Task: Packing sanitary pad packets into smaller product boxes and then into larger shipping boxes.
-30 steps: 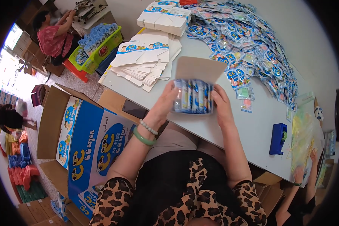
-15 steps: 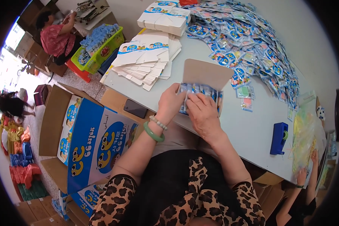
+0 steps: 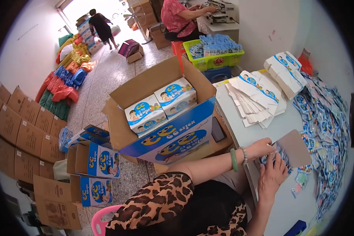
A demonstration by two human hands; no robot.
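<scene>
A small white carton (image 3: pixel 292 147) with its lid flap raised lies on the table's near side, packed with blue sachets (image 3: pixel 281 154). My left hand (image 3: pixel 259 148) is closed on the carton's left end, fingers curled at its edge. Across the near side, my right hand (image 3: pixel 273 177) grips the carton, its fingertips over the sachets and hiding part of them. A jade bangle (image 3: pixel 234 159) and a bead bracelet circle my left wrist.
Beside the table, a large open box (image 3: pixel 161 135) holds white cartons. Flat cartons (image 3: pixel 253 98) and a sachet heap (image 3: pixel 326 129) cover parts of the table. A dark phone (image 3: pixel 218 129) lies beside the large box. One person sits at a machine; another walks near the doorway.
My view has swung left, so the large box and the cartons inside now show fully. Both hands stay at the small carton. The person near the doorway has moved.
</scene>
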